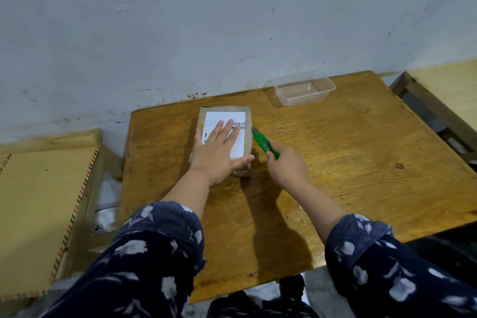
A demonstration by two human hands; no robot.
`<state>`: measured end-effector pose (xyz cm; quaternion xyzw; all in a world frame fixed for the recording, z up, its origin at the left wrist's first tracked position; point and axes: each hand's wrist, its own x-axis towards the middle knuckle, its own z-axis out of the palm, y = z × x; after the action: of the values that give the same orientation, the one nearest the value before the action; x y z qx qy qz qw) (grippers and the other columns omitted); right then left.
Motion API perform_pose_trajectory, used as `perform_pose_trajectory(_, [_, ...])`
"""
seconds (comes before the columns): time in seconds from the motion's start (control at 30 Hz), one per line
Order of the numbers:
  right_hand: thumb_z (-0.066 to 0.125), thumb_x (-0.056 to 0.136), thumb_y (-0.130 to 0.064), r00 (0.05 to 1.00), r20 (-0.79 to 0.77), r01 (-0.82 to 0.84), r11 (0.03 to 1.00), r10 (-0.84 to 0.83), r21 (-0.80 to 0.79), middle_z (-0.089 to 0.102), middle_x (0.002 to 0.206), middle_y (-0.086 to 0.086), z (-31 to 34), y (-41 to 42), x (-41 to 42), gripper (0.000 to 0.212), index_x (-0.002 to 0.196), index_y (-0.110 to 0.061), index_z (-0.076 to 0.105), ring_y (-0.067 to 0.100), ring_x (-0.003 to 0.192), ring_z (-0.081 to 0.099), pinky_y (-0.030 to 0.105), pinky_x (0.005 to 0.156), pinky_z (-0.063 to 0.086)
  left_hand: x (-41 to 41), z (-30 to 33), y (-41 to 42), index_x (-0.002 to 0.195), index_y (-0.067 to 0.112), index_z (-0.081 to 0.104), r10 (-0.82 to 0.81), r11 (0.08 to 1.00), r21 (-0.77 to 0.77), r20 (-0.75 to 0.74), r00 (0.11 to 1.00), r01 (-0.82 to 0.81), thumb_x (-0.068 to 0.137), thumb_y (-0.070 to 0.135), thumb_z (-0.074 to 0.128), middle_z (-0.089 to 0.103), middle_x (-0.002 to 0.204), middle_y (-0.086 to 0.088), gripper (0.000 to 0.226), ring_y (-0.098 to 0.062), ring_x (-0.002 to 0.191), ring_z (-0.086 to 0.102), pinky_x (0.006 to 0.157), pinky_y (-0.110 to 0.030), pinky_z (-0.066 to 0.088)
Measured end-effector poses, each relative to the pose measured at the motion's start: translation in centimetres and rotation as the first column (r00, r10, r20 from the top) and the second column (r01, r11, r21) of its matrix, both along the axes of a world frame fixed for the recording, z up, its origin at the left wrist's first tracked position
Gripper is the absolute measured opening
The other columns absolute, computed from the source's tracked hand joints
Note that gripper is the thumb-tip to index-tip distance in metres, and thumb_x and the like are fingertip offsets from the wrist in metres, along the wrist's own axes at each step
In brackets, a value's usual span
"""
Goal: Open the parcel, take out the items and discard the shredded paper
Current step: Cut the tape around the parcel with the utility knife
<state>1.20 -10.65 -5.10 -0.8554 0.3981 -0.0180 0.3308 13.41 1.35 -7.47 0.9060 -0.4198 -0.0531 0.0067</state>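
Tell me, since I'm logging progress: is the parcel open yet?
Still shut. The parcel lies flat, its labelled top unbroken under the left hand; the right hand holds the cutter at its side.

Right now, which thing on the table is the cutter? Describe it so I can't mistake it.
Start at the wooden table and find the brown parcel with the white label, pressed flat under the left hand. Just beside the parcel's right edge, the right hand grips the cutter. It is the only bright green thing there, slim, its tip at the parcel's side.
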Motion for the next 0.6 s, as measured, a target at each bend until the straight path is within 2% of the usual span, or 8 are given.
perform_pose_trajectory(0.23, [0.045, 0.097, -0.030, 0.999, 0.006, 0.035, 0.999, -0.035, 0.012, 0.065, 0.122, 0.003, 0.2, 0.6, -0.4, 0.043, 0.139, -0.033, 0.044, 0.027, 0.102, 0.064, 0.042, 0.082, 0.055, -0.1, 0.0, -0.1, 0.152, 0.030, -0.004, 0.002, 1.000, -0.005, 0.000, 1.000, -0.002, 0.069, 0.082, -0.005, -0.010, 0.161, 0.009, 0.098, -0.012, 0.147, -0.013, 0.116, -0.058, -0.005])
perform_pose_trajectory(0.43, [0.045, 0.096, -0.030, 1.000, 0.005, 0.026, 1.000, -0.026, 0.008, 0.068, 0.114, 0.005, 0.2, 1.2, -0.9, 0.042, 0.138, -0.031, 0.046, 0.028, 0.097, 0.065, 0.039, 0.079, 0.055, -0.4, -0.1, -0.2, 0.152, 0.030, -0.002, 0.022, 0.999, -0.027, 0.007, 1.000, -0.021, 0.086, 0.063, -0.006, -0.008, 0.161, 0.008, 0.074, -0.012, 0.147, -0.012, 0.117, -0.057, 0.000])
perform_pose_trajectory(0.6, [0.045, 0.096, -0.029, 1.000, 0.005, 0.014, 1.000, -0.014, -0.012, 0.069, 0.110, 0.006, 0.3, 2.0, -1.7, 0.040, 0.136, -0.032, 0.048, 0.028, 0.092, 0.065, 0.040, 0.076, 0.055, -0.3, -0.3, -0.2, 0.152, 0.030, -0.002, 0.025, 0.999, -0.025, 0.005, 1.000, -0.025, 0.096, 0.053, 0.000, -0.008, 0.161, 0.009, 0.061, -0.011, 0.147, -0.011, 0.117, -0.057, 0.000])
